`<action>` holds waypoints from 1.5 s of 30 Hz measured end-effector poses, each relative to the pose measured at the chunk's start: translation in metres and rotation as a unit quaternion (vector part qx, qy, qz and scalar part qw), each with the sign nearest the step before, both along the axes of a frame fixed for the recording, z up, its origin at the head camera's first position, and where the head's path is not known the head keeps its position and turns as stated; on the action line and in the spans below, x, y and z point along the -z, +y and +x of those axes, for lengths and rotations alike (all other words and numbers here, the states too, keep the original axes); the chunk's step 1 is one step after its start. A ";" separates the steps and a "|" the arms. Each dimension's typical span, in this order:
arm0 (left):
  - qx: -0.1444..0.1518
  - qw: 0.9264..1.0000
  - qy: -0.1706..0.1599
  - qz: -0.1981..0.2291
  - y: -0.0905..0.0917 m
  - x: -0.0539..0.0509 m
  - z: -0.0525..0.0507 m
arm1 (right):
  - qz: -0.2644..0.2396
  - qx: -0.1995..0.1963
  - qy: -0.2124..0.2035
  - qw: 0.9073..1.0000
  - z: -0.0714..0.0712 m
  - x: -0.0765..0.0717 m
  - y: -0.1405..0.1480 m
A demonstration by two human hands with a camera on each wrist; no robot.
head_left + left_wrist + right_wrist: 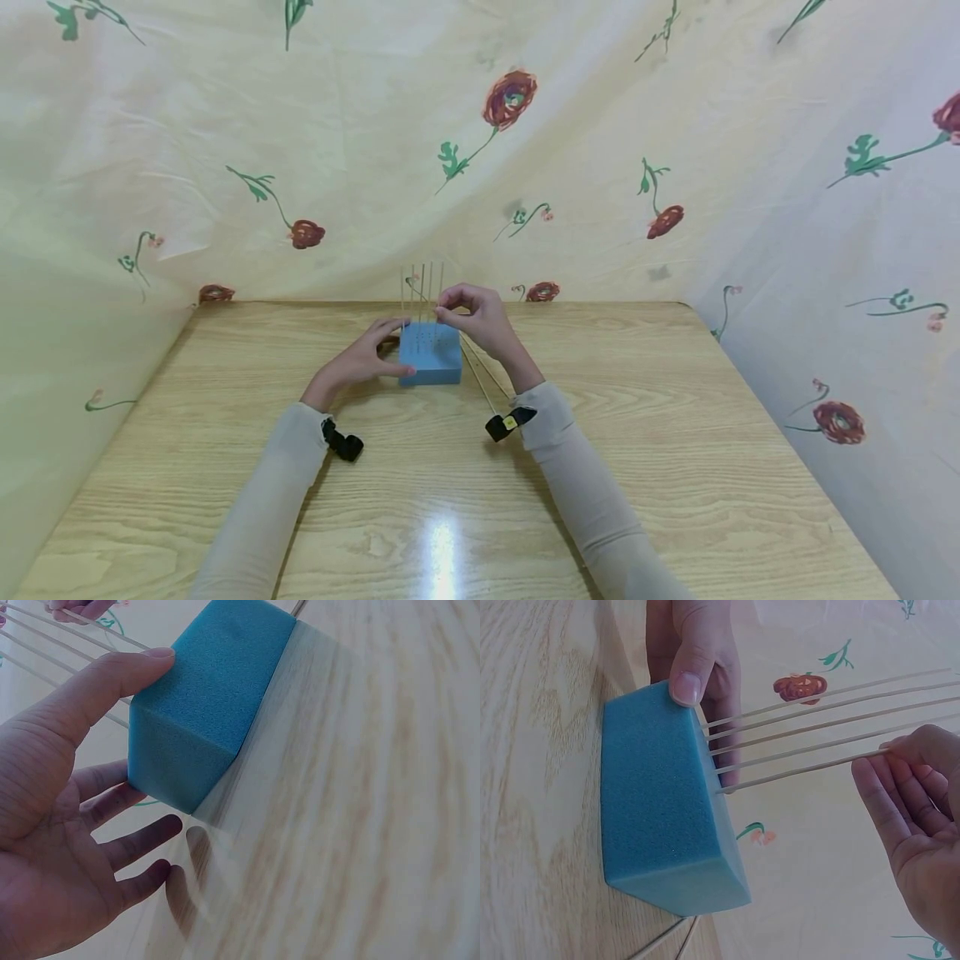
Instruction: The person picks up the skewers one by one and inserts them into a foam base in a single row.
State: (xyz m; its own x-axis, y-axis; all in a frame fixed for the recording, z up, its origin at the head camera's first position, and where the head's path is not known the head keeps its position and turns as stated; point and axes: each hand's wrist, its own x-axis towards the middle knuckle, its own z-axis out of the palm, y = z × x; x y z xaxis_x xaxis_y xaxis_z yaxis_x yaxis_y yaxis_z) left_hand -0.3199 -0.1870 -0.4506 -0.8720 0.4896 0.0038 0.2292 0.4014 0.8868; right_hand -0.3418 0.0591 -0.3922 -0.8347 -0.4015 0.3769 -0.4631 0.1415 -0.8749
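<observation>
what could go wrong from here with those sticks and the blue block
The stick might bend or snap if pushed, since it is thin and the right hand pinches it well above the blue block.

The right hand could knock the other four upright sticks, which stand close beside it in a row.

The block could shift if the left hand slips, as that hand steadies it only at one end.

Pale, slightly creased sheeting (375, 125) walls the space behind and on both sides, printed with red flowers (510, 98) and green leaves (864, 156). Across the light, wood-grained bench (712, 467), a white reflection (442, 546) glares nearby.
</observation>
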 end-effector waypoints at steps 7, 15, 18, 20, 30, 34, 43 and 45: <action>0.001 1.000 0.000 0.005 -0.001 0.002 0.000 | -0.008 -0.008 0.002 1.000 0.001 0.000 0.001; 0.000 1.000 0.000 0.008 -0.001 0.005 -0.003 | -0.015 -0.017 0.013 1.000 0.001 0.000 0.003; 0.000 1.000 0.002 0.007 -0.001 0.006 -0.004 | -0.010 -0.017 0.011 1.000 0.001 0.000 0.003; 0.000 1.000 0.002 0.007 -0.001 0.006 -0.005 | -0.006 -0.015 0.011 1.000 0.001 -0.001 0.003; -0.001 1.000 0.004 0.002 0.000 0.004 -0.002 | 0.006 -0.015 -0.005 1.000 0.000 -0.006 0.007; -0.001 1.000 0.007 0.000 0.000 0.004 -0.002 | 0.012 -0.016 -0.007 1.000 -0.001 -0.010 0.012; 0.001 1.000 -0.001 0.003 0.000 0.004 -0.002 | 0.056 -0.014 0.000 0.998 -0.001 -0.018 0.027; 0.000 1.000 0.001 0.000 0.000 0.005 -0.002 | 0.071 -0.015 -0.002 0.997 -0.001 -0.018 0.031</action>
